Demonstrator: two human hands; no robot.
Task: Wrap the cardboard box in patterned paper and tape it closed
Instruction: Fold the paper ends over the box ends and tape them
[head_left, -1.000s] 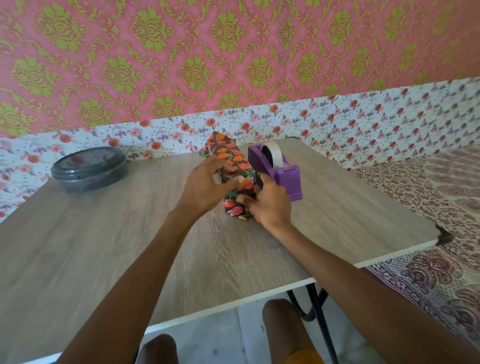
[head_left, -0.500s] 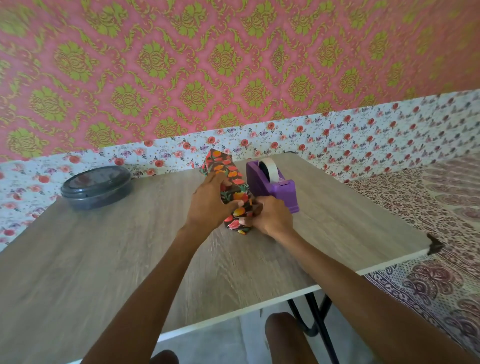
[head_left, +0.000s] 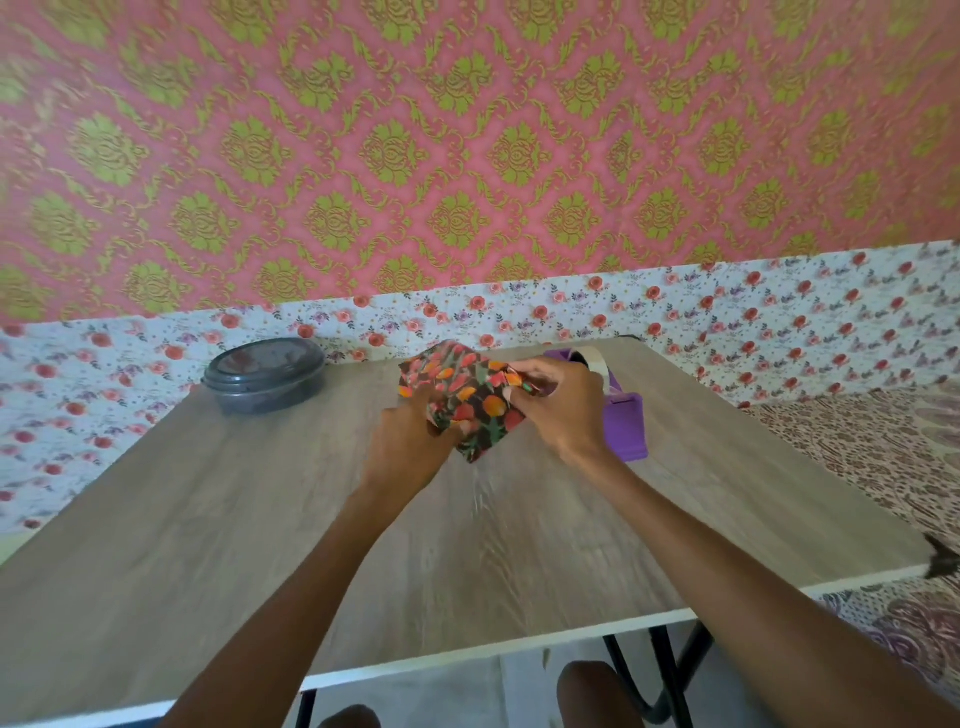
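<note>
One dark lidded container (head_left: 264, 382) sits far left on the one table (head_left: 208, 545). The left hand (head_left: 410, 447) grips the single paper-wrapped box (head_left: 467, 400), tilted mid-table. The right hand (head_left: 561, 410) pinches its paper end, just before one purple tape dispenser (head_left: 626, 426).

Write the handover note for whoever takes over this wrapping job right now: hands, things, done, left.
Left hand grips the near left side of the wrapped box, which is tilted over the table.
Right hand pinches the end flap of paper at its right end.
The purple tape dispenser stands right of the box, partly behind the right hand; a dark lidded container sits far left.
Done: patterned paper covers every face that shows.
Left: fold the flap flat and tape it; other seams cannot be judged.
</note>
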